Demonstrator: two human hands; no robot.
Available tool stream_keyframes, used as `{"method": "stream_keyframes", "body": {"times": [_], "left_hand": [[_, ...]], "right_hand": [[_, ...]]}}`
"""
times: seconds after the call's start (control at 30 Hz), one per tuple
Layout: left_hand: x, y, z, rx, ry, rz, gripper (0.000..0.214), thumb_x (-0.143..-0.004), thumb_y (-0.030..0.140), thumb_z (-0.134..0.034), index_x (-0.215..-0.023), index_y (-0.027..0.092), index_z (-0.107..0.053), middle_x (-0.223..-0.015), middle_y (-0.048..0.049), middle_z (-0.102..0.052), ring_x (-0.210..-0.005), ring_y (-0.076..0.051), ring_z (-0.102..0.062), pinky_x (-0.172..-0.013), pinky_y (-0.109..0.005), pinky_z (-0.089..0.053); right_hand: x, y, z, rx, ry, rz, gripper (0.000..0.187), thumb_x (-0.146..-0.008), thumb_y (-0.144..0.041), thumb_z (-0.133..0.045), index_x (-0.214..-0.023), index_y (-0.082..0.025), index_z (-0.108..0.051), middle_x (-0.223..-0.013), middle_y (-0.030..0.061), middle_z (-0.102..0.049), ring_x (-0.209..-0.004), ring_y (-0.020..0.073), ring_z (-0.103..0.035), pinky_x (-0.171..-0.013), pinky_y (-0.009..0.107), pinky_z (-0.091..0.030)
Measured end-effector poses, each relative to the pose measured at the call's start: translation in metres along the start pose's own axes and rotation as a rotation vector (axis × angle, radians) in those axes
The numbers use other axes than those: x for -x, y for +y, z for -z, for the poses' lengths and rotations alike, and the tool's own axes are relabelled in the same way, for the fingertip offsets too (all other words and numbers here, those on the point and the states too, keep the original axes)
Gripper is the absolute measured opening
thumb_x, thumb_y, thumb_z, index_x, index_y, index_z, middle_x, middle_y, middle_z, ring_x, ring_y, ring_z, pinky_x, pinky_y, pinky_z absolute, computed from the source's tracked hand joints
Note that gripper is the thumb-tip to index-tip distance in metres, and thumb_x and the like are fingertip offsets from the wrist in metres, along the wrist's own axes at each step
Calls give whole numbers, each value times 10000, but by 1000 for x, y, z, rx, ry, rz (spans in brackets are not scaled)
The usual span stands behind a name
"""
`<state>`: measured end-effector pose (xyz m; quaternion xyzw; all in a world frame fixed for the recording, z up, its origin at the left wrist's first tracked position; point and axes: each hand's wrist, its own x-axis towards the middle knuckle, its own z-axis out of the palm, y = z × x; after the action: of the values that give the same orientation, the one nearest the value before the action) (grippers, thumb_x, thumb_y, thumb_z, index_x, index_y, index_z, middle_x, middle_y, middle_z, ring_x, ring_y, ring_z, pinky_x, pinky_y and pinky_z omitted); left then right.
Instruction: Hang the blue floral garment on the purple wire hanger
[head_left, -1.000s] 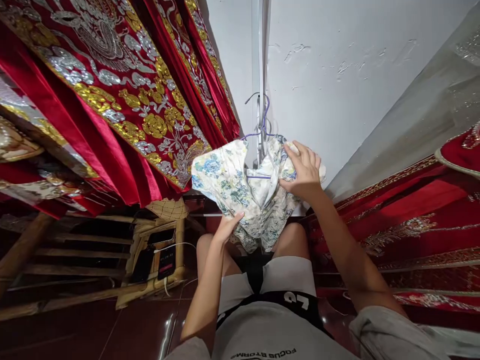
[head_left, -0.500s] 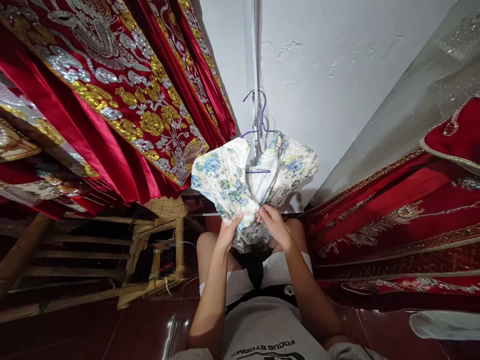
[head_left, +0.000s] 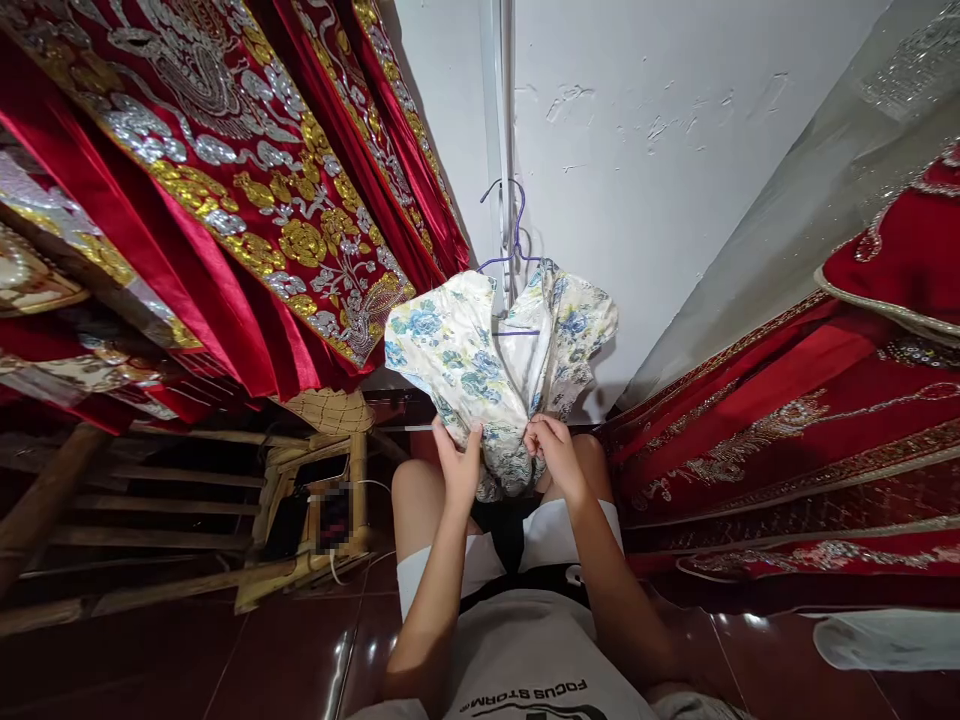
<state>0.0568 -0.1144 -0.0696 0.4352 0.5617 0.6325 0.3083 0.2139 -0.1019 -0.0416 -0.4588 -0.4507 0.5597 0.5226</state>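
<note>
A white dress (head_left: 465,370) with blue and green flowers, short sleeves and a V-neck hangs before me on a purple wire hanger (head_left: 517,230). Its lower part bunches and drops between my knees, partly hidden. My right hand (head_left: 556,455) pinches the fabric at the front edge, just under the neckline. At the left side of the waist, my left hand (head_left: 457,465) has its thumb on the front of the cloth. The index finger is at the side edge, and the other fingers are hidden behind the cloth.
Red gowns (head_left: 300,200) with gold and silver embroidery hang at the left. More red beaded garments (head_left: 765,430) hang close on the right. A bamboo chair (head_left: 356,480) with a pixelated object stands at lower left. A white pole (head_left: 504,110) runs down the wall behind the hanger.
My left hand has shifted slightly left, its thumb and index finger now wider apart. My right hand has moved a little right and down, and the dress's right sleeve has drawn inward.
</note>
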Motion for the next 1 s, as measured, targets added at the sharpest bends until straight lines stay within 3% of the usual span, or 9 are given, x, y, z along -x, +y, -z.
{"method": "stream_keyframes", "body": {"times": [0.1,0.17,0.27,0.37,0.5,0.7,0.8,0.9,1.0], "left_hand": [[12,-3,-12,-247,113,-281,801,-838,402,-767,-1508,227,-364,-1679,-193,-256,-1575,-324,-222,-1269,-483,-214],[16,-5,-22,-303,10,-368,644,-862,354,-726,-1427,222,-447,-1601,-199,-384,-1525,-323,-321,-1248,-495,-244],[14,-5,-34,-293,-250,-330,213,-931,294,-571,-1128,223,-609,-1192,-126,-677,-1190,-278,-615,-1068,-434,-444],[7,-3,-39,-310,-392,-252,146,-957,297,-498,-891,227,-609,-885,-58,-683,-895,-232,-649,-860,-356,-488],[3,-2,-41,-359,-500,-282,224,-1001,328,-452,-848,225,-580,-859,-57,-666,-859,-222,-635,-822,-324,-458],[-10,-8,-41,-641,-724,-320,184,-965,224,-435,-837,224,-567,-864,-78,-661,-824,-248,-613,-808,-345,-434],[-32,-4,-39,-639,-758,-314,135,-879,157,-526,-781,228,-587,-773,-59,-636,-750,-244,-594,-781,-340,-433],[-61,23,-38,-567,-743,-327,71,-872,191,-599,-895,226,-657,-838,-62,-674,-802,-240,-612,-805,-328,-446],[-90,73,-45,-198,-501,-373,337,-925,320,-645,-1251,236,-628,-1021,-66,-701,-883,-218,-628,-863,-306,-452]], "right_hand": [[0,-2,1,-11,3,-16,259,-765,-344,-520,-550,-235,-426,-499,-33,-435,-487,117,-383,-504,271,-314],[2,-3,-1,-6,-21,-12,242,-754,-332,-533,-544,-226,-475,-502,-25,-461,-496,121,-407,-510,269,-330],[5,-7,-3,43,-79,11,206,-735,-301,-534,-547,-216,-527,-507,-19,-497,-510,127,-443,-518,265,-348],[-1,-15,1,94,-101,21,192,-726,-284,-524,-557,-205,-573,-498,-15,-524,-495,122,-457,-506,257,-343],[-36,-45,10,41,-3,45,188,-743,-301,-564,-621,-185,-647,-473,-21,-529,-454,105,-439,-471,242,-308],[-110,-122,0,-103,66,119,156,-773,-269,-642,-660,-165,-615,-459,-40,-497,-397,59,-342,-404,217,-176],[-116,-141,-13,-79,62,221,163,-822,-244,-622,-682,-161,-621,-487,-41,-517,-409,51,-370,-413,201,-224],[-105,-143,-20,-36,33,270,180,-853,-212,-570,-687,-168,-623,-485,-46,-524,-422,54,-394,-432,190,-258],[-94,-139,-20,15,15,288,209,-860,-198,-555,-659,-176,-609,-474,-46,-525,-422,62,-395,-449,197,-272]]}}
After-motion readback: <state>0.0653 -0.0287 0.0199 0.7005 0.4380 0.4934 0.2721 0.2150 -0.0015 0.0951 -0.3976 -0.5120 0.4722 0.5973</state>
